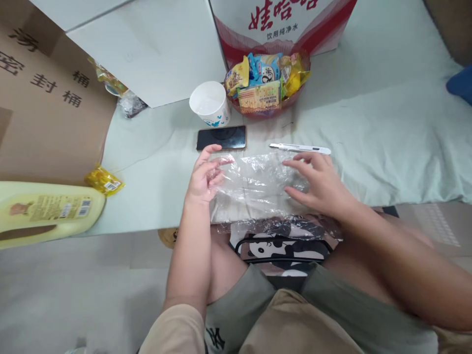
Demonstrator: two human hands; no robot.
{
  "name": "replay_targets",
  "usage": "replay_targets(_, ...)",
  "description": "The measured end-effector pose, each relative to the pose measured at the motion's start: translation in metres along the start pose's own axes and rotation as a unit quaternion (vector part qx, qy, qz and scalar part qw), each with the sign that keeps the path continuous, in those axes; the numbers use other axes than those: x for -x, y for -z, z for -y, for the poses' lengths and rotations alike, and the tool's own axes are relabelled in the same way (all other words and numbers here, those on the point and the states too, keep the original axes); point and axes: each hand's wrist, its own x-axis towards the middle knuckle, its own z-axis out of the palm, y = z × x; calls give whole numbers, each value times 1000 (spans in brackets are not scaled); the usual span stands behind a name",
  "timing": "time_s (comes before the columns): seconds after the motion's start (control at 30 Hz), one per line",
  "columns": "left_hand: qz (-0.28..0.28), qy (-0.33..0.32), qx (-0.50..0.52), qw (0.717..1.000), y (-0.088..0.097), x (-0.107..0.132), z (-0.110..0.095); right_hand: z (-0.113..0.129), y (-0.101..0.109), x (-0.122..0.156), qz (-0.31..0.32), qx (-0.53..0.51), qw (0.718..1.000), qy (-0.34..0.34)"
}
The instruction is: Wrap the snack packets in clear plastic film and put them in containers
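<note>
Left hand (203, 178) was half-curled at clear plastic film (254, 184), grip unclear; right hand (320, 182) was spread wide opposite. Phone (230, 136) lay beyond left hand, white cutter (300, 148) beyond right.

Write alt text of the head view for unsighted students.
A person's left hand and right hand are at either side of clear plastic film overhanging a table. Beyond lie a phone and white cutter, then a cup and snack bowl.

Red-and-white carton (282, 27), beyond right hand (319, 182): top cut off. Pale yellow jug (55, 209), left of left hand (202, 179): end cut off, fine print illegible. Blue object (461, 85), far right of right hand: cropped, unidentifiable.
</note>
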Motion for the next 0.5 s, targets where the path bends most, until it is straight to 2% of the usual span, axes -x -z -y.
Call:
replay_targets(0.07,42,24,-9,999,3,3,3,-4,-1,-5,-36,-41,999,2)
replay_targets(0.13,96,55,-15,994,4,5,8,-7,-4,-11,-41,-69,997,16)
replay_targets(0.23,191,106,-26,976,-1,8,14,-3,-13,-19,-3,-67,998,16)
replay_targets(0.3,229,122,-29,965,-7,9,14,1,-18,-25,36,-45,998,10)
replay_targets(0.33,230,120,-27,965,-9,9,12,2,-19,-28,51,-38,998,10)
replay_targets(0.4,189,94,-23,977,-13,7,9,2,-19,-33,64,-45,997,11)
replay_targets(0.5,45,27,-24,998,-10,-3,6,-5,-13,-34,58,-119,991,-24)
